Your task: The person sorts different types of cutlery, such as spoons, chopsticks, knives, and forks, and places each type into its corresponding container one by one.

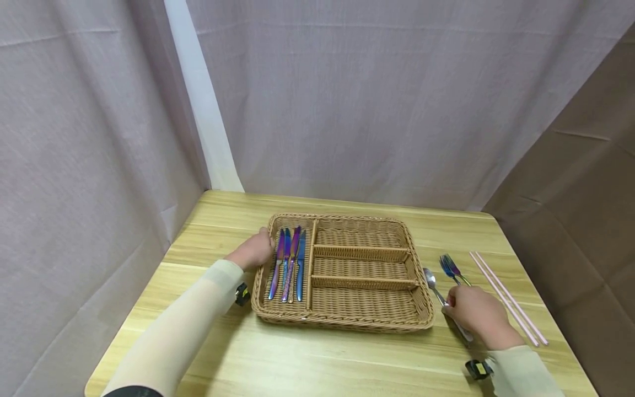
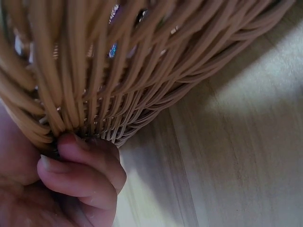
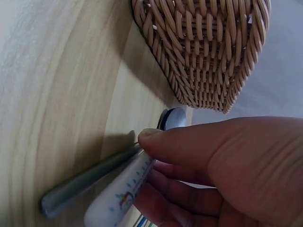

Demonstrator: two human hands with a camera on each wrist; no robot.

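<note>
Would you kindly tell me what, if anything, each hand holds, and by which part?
The right hand pinches a spoon by its white handle; the left hand grips the basket by its left side.

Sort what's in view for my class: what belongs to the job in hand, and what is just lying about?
In the job:
basket, gripped by the left hand
white-handled spoon, pinched by the right hand
knives, lying in the basket

Just lying on the table, though perhaps wanted too:
metal-handled utensil beside that spoon
forks
pink chopsticks
</note>
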